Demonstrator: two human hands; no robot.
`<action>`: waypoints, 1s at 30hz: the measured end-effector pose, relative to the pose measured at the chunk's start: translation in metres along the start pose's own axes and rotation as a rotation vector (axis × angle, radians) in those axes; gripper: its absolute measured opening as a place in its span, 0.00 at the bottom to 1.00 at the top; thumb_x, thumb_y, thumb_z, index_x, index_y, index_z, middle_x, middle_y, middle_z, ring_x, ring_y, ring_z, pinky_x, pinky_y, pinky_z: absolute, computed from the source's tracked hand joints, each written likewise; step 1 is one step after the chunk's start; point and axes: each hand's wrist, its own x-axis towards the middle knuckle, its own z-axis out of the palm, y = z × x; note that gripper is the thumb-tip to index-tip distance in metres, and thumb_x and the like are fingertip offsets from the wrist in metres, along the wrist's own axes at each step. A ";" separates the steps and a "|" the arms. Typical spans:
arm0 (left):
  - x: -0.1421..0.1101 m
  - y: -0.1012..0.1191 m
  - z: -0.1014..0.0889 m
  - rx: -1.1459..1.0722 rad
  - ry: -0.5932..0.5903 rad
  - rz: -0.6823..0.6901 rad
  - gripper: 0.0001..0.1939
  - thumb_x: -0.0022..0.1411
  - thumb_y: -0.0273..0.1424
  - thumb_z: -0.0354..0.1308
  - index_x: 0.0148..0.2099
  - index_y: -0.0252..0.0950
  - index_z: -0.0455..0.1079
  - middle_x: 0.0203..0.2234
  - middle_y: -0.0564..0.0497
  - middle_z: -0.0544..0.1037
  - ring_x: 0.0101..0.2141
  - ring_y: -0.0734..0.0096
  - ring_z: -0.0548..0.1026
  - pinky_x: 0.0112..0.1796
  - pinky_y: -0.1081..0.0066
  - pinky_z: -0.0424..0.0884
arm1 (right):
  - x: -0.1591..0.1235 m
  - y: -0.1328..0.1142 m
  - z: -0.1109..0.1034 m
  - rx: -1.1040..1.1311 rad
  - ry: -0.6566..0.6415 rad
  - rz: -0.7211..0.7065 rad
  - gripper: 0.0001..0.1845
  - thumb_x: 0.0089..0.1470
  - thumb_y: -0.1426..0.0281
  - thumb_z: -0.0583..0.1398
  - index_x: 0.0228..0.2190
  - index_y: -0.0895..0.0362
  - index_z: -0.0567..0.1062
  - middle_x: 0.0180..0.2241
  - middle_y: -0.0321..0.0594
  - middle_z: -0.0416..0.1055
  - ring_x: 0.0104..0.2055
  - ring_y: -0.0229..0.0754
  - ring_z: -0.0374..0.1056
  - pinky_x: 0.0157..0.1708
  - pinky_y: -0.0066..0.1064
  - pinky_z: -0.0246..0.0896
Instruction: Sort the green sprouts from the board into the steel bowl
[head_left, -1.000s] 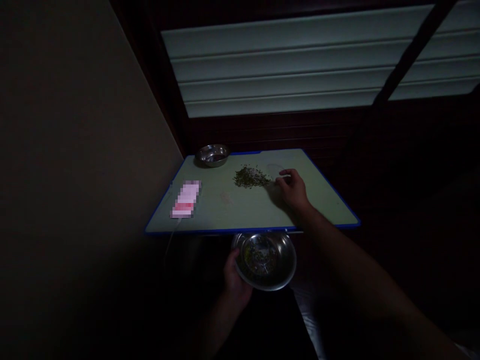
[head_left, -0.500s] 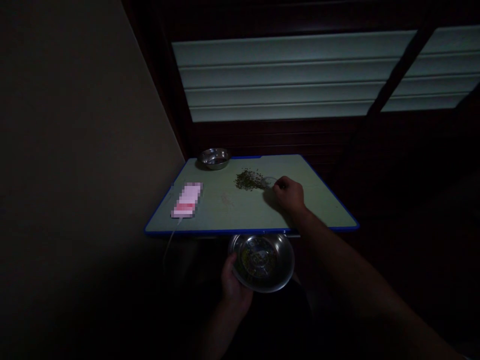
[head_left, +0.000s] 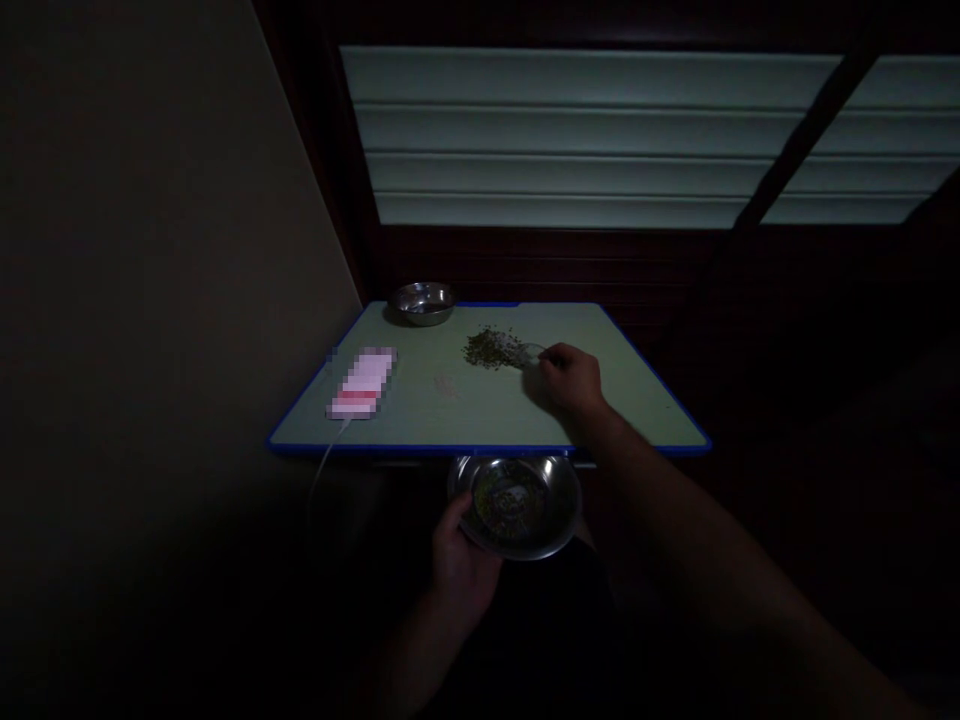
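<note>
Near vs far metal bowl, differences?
The near bowl is in the left hand, below the front edge of the tabletop; the far bowl stands on its back left corner. The near bowl appears larger than the far bowl, though it is closer. Both are round, shiny metal.

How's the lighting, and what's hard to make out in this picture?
Head view: dim, with glints on the held bowl and a shadow beside the right hand; head view: the clear piece at that hand looks faint, and the bright screen is pixelated.
</note>
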 end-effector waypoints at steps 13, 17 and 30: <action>0.001 0.003 -0.007 -0.036 0.021 0.050 0.14 0.55 0.28 0.56 0.44 0.38 0.76 0.34 0.48 0.83 0.38 0.60 0.79 0.46 0.58 0.72 | -0.002 -0.007 -0.006 -0.174 -0.001 -0.008 0.12 0.48 0.68 0.56 0.31 0.56 0.79 0.32 0.43 0.77 0.34 0.44 0.69 0.36 0.33 0.60; -0.002 0.003 -0.007 -0.026 0.077 0.034 0.12 0.55 0.28 0.56 0.41 0.36 0.77 0.30 0.48 0.83 0.36 0.62 0.79 0.45 0.59 0.72 | -0.001 -0.005 -0.004 -0.175 -0.007 -0.026 0.13 0.48 0.68 0.56 0.31 0.56 0.79 0.32 0.44 0.77 0.35 0.45 0.70 0.36 0.34 0.60; -0.001 0.003 -0.010 -0.004 0.110 0.011 0.11 0.56 0.28 0.56 0.40 0.34 0.77 0.28 0.47 0.82 0.34 0.60 0.80 0.44 0.58 0.73 | 0.025 0.003 -0.005 0.202 -0.076 0.011 0.09 0.42 0.71 0.59 0.28 0.57 0.78 0.24 0.36 0.74 0.28 0.39 0.67 0.30 0.28 0.60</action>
